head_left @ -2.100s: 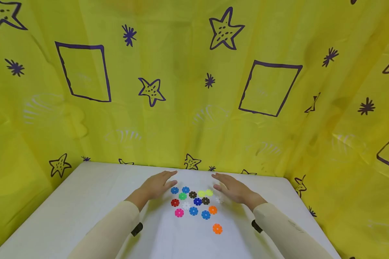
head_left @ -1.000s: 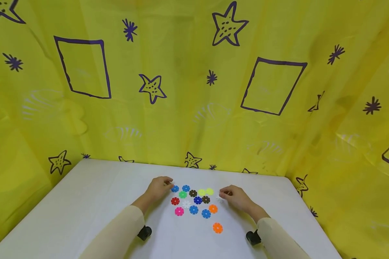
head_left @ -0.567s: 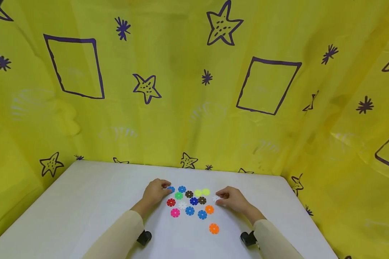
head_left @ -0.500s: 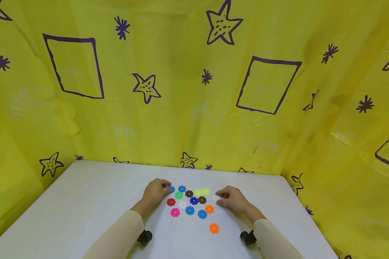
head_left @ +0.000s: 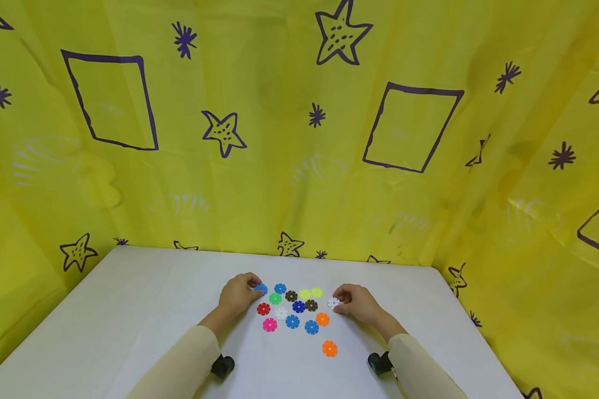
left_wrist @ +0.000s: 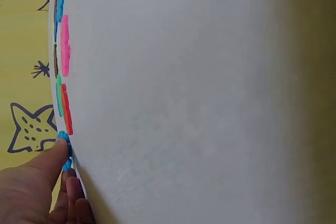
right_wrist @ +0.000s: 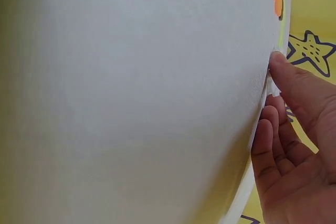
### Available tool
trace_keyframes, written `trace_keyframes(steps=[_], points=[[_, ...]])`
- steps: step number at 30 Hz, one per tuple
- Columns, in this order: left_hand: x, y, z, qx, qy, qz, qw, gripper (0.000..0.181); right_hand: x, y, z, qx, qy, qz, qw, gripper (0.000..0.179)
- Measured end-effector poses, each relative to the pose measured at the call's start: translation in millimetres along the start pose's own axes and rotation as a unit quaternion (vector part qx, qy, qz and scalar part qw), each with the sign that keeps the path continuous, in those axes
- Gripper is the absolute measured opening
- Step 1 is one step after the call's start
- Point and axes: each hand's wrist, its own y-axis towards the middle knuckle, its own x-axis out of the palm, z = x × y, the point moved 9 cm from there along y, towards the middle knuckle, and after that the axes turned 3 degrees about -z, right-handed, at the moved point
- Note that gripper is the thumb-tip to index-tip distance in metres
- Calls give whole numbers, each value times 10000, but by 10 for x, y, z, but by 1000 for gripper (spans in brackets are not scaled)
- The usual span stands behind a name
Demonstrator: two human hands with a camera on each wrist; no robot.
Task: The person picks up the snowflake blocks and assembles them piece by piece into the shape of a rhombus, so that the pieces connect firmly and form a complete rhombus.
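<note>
"Where are we?"

"By my read, the pick-up step, one disc per hand. On the head feed, the left hand (head_left: 239, 293) pinches a blue disc (head_left: 261, 289) at the spread's ten o'clock; the right hand (head_left: 359, 303) pinches a white disc (head_left: 333, 302) near three."

"Fingers wide or narrow?"

"Narrow on both, thumb against fingers with a disc between. Whether either disc is fully off the white table (head_left: 169, 310), I can't tell."

"What does the next move call for?"

"I'd say a firm rim grip and a clean lift. On the left I'd mind the neighbours: a second blue disc (head_left: 280, 288) at three o'clock from the held one, and a green disc (head_left: 275, 298) at four."

"Do the wrist feeds add anything?"

"The left wrist gives me the thumb over the blue disc and curled fingers at six o'clock below it, mostly hidden from the head. The right wrist shows a similar pinch, but its disc nearly melts into the table. Only the head gives me the whole layout, including the lone orange disc (head_left: 330, 348) between four and five."
</note>
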Motion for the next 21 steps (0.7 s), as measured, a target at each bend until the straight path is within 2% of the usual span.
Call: trace_keyframes(steps=[4, 13, 18, 21], points=[[-23, -26, -19, 2, -181, 118, 9998, 20, -5, -16, 6, 51, 4, 63, 10000, 24], [-70, -84, -43, 45, -448, 157, 9989, 16, -25, -58, -26, -69, 150, 190, 9997, 20], [-85, -118, -66, 131, -736, 218, 9970, 10, -29, -127, -56, -94, 172, 269, 9994, 16], [-83, -157, -83, 128, -1055, 197, 9941, 10, -29, -182, -60, -67, 127, 309, 9994, 14]])
